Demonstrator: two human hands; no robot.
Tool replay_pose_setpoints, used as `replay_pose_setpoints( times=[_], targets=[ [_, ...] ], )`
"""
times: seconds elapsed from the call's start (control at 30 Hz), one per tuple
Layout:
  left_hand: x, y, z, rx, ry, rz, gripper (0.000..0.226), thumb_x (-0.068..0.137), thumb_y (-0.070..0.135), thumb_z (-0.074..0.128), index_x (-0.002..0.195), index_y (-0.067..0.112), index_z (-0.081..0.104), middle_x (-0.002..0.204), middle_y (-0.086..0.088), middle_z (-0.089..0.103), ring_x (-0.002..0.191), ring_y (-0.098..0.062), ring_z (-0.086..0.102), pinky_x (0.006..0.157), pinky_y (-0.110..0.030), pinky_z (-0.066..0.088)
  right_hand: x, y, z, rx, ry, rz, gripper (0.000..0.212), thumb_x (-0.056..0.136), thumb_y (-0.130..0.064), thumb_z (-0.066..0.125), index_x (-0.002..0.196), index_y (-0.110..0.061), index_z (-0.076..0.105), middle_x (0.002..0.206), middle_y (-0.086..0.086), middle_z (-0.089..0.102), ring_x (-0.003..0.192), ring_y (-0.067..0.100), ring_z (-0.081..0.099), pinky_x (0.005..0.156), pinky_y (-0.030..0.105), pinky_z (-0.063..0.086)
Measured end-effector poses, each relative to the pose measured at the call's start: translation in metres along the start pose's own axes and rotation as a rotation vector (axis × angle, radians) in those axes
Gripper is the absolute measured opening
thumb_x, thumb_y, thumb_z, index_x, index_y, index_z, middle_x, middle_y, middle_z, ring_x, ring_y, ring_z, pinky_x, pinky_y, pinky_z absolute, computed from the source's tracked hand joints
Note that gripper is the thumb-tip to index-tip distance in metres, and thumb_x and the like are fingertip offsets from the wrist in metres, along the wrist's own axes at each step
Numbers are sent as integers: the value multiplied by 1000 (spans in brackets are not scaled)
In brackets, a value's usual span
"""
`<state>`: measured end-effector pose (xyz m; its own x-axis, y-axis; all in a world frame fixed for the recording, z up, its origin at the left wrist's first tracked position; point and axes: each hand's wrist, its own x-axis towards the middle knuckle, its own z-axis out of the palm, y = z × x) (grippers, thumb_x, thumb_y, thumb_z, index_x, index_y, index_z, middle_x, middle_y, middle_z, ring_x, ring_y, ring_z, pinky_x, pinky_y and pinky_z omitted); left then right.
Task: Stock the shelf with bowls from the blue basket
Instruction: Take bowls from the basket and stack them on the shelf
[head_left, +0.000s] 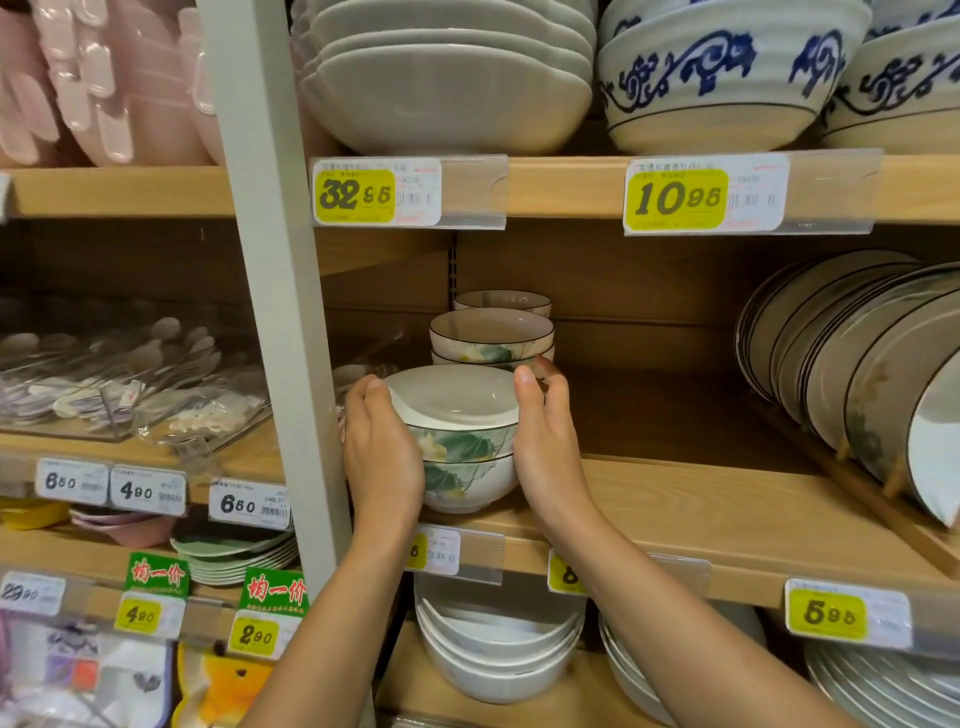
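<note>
Head view of a shop shelving bay. The left hand (384, 457) and right hand (548, 447) clasp a stack of two bowls between them. The top bowl (452, 400), white inside with a dark rim line, nests in the lower bowl (460, 486); both carry a green leaf pattern outside. The left palm lies against the stack's left side, with the thumb at the top rim. The right thumb lies on the right rim, and the fingers curl round the far side.

The stack is at the near left of the middle shelf (675, 499), its foot at the near edge; whether it bears on the board cannot be told. Just beyond it stands a second stack (491, 338) of the same pattern, close to the right fingertips. Farther back is a third bowl (503, 301).

At the right of the same shelf, plates (852, 358) with dark rims stand on edge in a wooden rack (893, 483). The shelf above holds wide white bowls (447, 83) at left and blue-patterned bowls (727, 88) at right. Below them hang the yellow tag 32.95 (356, 195) and tag 10.95 (678, 200). The shelf below holds plain bowls (498, 660), partly hidden by the forearms, and to the right is the tag 5.95 (828, 616).

A grey post (270, 270) bounds the bay on the left. Beyond it, packed spoons (130, 384) lie on a neighbouring shelf.
</note>
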<state>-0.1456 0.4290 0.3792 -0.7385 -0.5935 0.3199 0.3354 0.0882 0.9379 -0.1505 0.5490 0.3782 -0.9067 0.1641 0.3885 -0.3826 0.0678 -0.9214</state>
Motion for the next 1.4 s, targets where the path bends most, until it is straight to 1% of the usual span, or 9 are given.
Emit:
replay_pose_setpoints(
  times=[0.3, 0.4, 0.5, 0.63, 0.73, 0.83, 0.93, 1.13, 1.4],
  targets=[
    [-30, 10, -12, 116, -155, 274, 67, 91, 53, 22, 151, 26, 27, 160, 9, 21, 147, -5, 12, 112, -18, 9, -5, -1, -11, 18, 10, 26, 32, 93, -59, 38, 119, -44, 48, 107, -21, 62, 95, -12, 58, 74, 11, 43],
    [-32, 13, -18, 137, -222, 311, 65, 91, 53, 21, 150, 28, 29, 159, 15, 20, 146, 2, 6, 103, 0, 0, -9, -4, -18, 29, 50, 9, 39, 87, -62, 38, 121, -47, 46, 107, -31, 56, 102, -11, 55, 89, 19, 44],
    [-40, 16, -26, 175, -266, 364, 63, 92, 52, 21, 148, 26, 34, 158, 15, 24, 145, 3, 9, 96, 9, -3, -13, -9, -26, 35, 79, -16, 60, 84, -64, 37, 138, -38, 41, 126, -21, 51, 121, 1, 47, 104, 31, 38],
    [-55, 24, -42, 45, -304, 336, 56, 93, 53, 26, 138, 30, 50, 134, 28, 48, 124, 20, 36, 102, -1, 24, -27, -20, -37, 36, 86, -42, 43, 91, -55, 38, 132, -41, 43, 134, -15, 50, 125, 5, 45, 108, 35, 38],
    [-64, 32, -54, -88, -281, 270, 48, 93, 48, 31, 124, 29, 62, 114, 25, 64, 113, 9, 54, 95, -16, 43, -42, -29, -47, 73, 99, -52, 28, 99, -42, 39, 124, -38, 50, 131, -12, 55, 122, 4, 50, 107, 37, 41],
    [-75, 39, -67, -115, -193, 246, 46, 93, 42, 32, 114, 22, 67, 111, 11, 69, 111, -3, 60, 95, -25, 47, -57, -38, -60, 157, 107, -36, 22, 100, -34, 41, 116, -35, 56, 120, -12, 63, 112, 0, 58, 100, 32, 47],
    [-95, 45, -83, -142, -129, 202, 42, 92, 36, 33, 105, 19, 70, 102, 10, 72, 102, 0, 64, 83, -16, 50, -74, -43, -74, 239, 95, 8, 22, 100, -27, 42, 108, -30, 63, 108, -8, 70, 103, 4, 65, 92, 30, 52],
    [-140, 35, -125, -76, -10, 67, 35, 95, 23, 36, 95, 21, 71, 105, -2, 72, 103, -14, 67, 84, -27, 50, -121, -37, -87, 393, -49, 97, 29, 96, -19, 44, 85, -24, 70, 91, 0, 74, 92, 12, 70, 83, 29, 54],
    [-196, 15, -234, 99, 145, -154, 29, 96, 13, 42, 93, 11, 71, 90, -7, 75, 83, -16, 70, 77, -28, 54, -206, 2, -43, 467, -273, 393, 26, 95, -6, 45, 82, -11, 67, 73, 6, 73, 69, 16, 69, 63, 21, 56]
  ],
)
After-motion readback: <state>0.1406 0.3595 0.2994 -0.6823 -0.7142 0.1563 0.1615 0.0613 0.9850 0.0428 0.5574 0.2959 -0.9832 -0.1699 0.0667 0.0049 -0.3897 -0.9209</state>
